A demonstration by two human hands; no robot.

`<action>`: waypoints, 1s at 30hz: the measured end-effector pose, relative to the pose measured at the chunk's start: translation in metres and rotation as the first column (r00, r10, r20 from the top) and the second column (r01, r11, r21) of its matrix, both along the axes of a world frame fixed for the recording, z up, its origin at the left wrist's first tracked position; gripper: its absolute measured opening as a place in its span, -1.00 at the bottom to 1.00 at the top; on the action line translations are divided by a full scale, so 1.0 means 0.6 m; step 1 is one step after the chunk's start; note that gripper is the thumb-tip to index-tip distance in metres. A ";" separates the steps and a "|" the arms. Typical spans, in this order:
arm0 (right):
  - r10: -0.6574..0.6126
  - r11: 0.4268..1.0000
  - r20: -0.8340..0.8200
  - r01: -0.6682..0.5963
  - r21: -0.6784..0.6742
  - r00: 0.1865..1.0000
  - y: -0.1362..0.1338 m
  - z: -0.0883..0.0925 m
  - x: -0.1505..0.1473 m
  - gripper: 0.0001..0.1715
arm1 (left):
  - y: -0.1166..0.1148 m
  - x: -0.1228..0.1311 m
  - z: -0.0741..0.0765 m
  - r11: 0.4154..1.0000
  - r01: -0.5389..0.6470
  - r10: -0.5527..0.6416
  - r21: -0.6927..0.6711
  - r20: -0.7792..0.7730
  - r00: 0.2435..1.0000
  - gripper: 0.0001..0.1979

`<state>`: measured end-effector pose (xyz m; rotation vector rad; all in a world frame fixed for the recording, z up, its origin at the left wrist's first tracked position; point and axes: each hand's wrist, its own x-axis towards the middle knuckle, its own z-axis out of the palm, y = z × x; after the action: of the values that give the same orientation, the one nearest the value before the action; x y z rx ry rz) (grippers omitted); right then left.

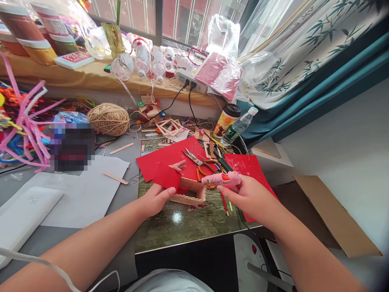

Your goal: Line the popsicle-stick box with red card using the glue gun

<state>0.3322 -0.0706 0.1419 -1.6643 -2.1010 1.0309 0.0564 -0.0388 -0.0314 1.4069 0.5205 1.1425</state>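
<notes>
My left hand is closed on a small square of red paper, its thumb along the lower edge. Just behind and right of that square stands an open box frame of craft sticks on the green table mat; the left hand partly hides it. My right hand grips a pink hot glue gun, whose nozzle points left over the frame's right corner. Orange-handled scissors lie beyond the glue gun on a large red sheet. A red pencil lies below the glue gun.
A ball of twine, loose craft sticks and white paper are on the left. A coffee cup and a water bottle stand at the back right. Black cords run from a power strip. A cardboard box sits right.
</notes>
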 end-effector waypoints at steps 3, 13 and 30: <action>-0.008 1.000 -0.007 0.008 -0.019 1.000 0.000 0.001 0.000 -0.56 | -0.001 0.000 0.000 1.000 -0.002 0.002 0.004 0.000 1.000 -0.51; -0.021 1.000 -0.024 0.020 -0.019 1.000 0.000 0.003 -0.003 -0.57 | -0.001 0.001 0.001 1.000 -0.002 0.002 -0.008 0.011 1.000 -0.48; -0.017 1.000 -0.023 0.016 -0.012 1.000 0.002 0.001 -0.001 -0.61 | 0.001 0.001 0.000 1.000 -0.002 0.002 -0.006 0.000 1.000 -0.46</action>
<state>0.3315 -0.0692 0.1423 -1.6644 -2.0671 1.0543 0.0570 -0.0380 -0.0311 1.4013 0.5244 1.1416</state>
